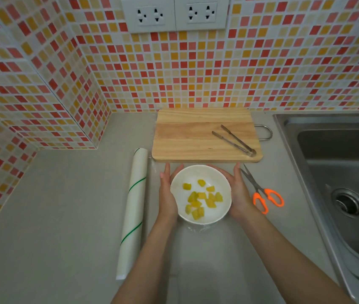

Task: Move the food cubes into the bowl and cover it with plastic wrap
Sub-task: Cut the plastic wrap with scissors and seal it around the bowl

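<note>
A white bowl (200,178) sits on the grey counter, just in front of the wooden cutting board (196,137). Several yellow food cubes (202,199) lie inside it. Clear plastic wrap (198,228) shows crinkled against the bowl's near side and faintly on the counter around it. My left hand (167,191) presses flat against the bowl's left wall, fingers pointing away from me. My right hand (237,191) cups the right wall the same way. The roll of plastic wrap (133,209) lies lengthwise to the left of the bowl.
Metal tongs (233,140) rest on the right part of the cutting board. Orange-handled scissors (262,191) lie right of my right hand. A steel sink (338,183) fills the right side. Tiled walls stand behind and to the left.
</note>
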Available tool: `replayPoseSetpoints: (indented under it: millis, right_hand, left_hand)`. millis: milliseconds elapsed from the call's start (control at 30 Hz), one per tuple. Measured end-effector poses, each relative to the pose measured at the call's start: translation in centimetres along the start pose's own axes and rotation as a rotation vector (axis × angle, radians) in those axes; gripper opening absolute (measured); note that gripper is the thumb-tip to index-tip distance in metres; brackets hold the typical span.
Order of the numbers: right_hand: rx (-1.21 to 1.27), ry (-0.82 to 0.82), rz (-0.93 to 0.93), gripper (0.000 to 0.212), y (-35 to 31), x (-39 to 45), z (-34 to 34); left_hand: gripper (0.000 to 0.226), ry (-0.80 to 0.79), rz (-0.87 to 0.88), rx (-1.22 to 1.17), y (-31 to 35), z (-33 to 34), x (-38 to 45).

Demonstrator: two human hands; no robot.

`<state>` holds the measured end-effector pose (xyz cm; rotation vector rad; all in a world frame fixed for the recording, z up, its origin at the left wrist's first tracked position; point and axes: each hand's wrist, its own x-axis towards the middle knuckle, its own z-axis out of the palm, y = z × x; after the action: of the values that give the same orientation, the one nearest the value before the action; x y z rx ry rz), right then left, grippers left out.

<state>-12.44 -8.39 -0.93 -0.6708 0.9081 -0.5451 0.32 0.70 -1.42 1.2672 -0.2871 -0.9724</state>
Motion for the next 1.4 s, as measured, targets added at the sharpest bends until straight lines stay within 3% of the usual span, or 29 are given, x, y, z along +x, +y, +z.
replayPoseSetpoints:
  millis: [67,133,200,300,433,533,733,867,967,1033,1133,1200,1400]
  right_hand:
    - [-0.062,0.143,-0.085,0.065,1.0,-0.4,0.3]
    - [-0.154,0.244,-0.188,0.058,1.8,-1.2,0.3]
    - [-0.212,0.298,-0.310,0.054,2.0,-2.0,0.1]
    - [-0.219,0.315,-0.435,0.040,2.4,-2.6,-0.7]
    - [-0.184,0.238,-0.460,0.060,4.3,-3.1,-0.4]
    - [-0.073,0.200,-0.455,0.062,5.4,-3.3,1.5]
    - [-0.059,0.258,-0.446,0.079,7.2,-5.2,2.1]
    - [-0.261,0.322,-0.451,0.071,6.5,-6.1,0.4]
    - [-0.384,0.378,-0.494,0.061,3.6,-5.4,-1.1]
    - [-0.458,0.308,-0.576,0.060,1.0,-4.3,-1.1]
    - [-0.558,0.121,-0.550,0.053,-1.1,-2.4,-0.1]
    - [-0.542,0.067,-0.476,0.050,-0.7,-1.3,0.5]
    - [-0.319,0.205,-0.388,0.044,-0.3,-0.5,0.8]
  left_hand:
    - [0.051,0.046,0.057,0.078,0.7,0.0,0.8]
    - [0.049,0.196,0.166,0.175,1.4,0.2,1.3]
    - [0.045,0.344,0.255,0.201,1.8,0.3,0.8]
    - [0.043,0.431,0.250,0.183,-0.5,0.5,-2.6]
    - [0.044,0.385,0.184,0.137,-4.7,3.2,-7.3]
    - [0.040,0.441,0.185,0.063,-4.7,4.0,-5.9]
    - [0.043,0.438,0.205,0.024,-4.8,3.2,-4.7]
    - [0.055,0.361,0.216,0.222,-3.6,1.9,-3.2]
    - [0.053,0.445,0.278,0.312,-2.8,0.8,-2.8]
    - [0.060,0.423,0.313,0.298,-2.5,1.1,-3.3]
    - [0.064,0.275,0.350,0.283,-2.4,2.4,-4.1]
    - [0.063,0.249,0.344,0.275,-2.7,2.6,-4.1]
    - [0.050,0.280,0.356,0.241,-2.9,3.4,-3.5]
